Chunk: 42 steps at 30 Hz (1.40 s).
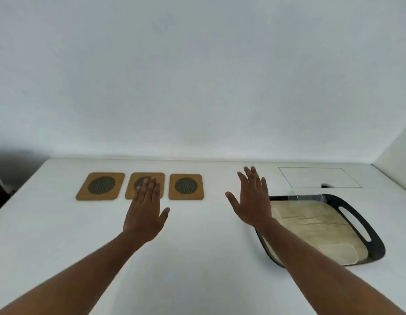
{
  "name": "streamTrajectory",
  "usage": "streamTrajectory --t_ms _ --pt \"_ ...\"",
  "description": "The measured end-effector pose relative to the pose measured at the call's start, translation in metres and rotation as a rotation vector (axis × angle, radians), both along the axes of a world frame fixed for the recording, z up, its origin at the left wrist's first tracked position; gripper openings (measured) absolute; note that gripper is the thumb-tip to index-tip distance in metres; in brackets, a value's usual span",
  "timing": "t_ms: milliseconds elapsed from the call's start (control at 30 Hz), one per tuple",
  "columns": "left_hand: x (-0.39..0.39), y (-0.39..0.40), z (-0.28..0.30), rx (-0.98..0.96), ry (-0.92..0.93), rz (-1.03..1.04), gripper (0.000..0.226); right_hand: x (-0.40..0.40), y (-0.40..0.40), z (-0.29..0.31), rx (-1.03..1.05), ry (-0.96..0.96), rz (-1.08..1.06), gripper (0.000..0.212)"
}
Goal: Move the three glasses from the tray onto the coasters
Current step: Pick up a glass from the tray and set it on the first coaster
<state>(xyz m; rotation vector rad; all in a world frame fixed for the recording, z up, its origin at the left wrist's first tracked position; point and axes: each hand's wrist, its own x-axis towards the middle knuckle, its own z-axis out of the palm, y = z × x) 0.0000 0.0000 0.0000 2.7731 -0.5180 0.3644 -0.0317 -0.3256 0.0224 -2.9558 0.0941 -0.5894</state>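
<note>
Head cam only, so one angle to go on. Both hands are spread flat and open, holding nothing. The left hand (144, 209) hovers over the near edge of the middle coaster (144, 185), with another coaster (100, 185) off to its left and the third (186, 186) just to its right. The right hand (251, 201) is out over bare tabletop (197, 246), and the tray (366, 226) sits immediately to its right and a bit nearer the person, partly under that forearm. The glasses are hard to spot: only a faint clear rim (307, 197) shows at the tray's far edge, just right of the right hand's fingertips. Can't count three. Looks like nothing's been moved yet, and the right hand is clearly the closer one for the first grab.
</note>
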Motion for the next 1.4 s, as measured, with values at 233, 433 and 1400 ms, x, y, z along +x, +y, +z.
streamTrajectory --t_ms 233,433,1400 --pt "-0.034 -0.029 -0.063 0.081 0.21 0.034 0.084 -0.043 -0.045 -0.051 0.124 0.101 -0.171 0.065" --pt "-0.057 -0.043 -0.099 0.091 0.335 0.098 0.085 -0.07 -0.078 -0.073 0.177 0.107 -0.248 0.062" --pt "-0.047 0.029 -0.084 0.005 0.426 0.181 0.075 -0.042 -0.025 -0.036 1.701 0.113 -0.332 0.052"
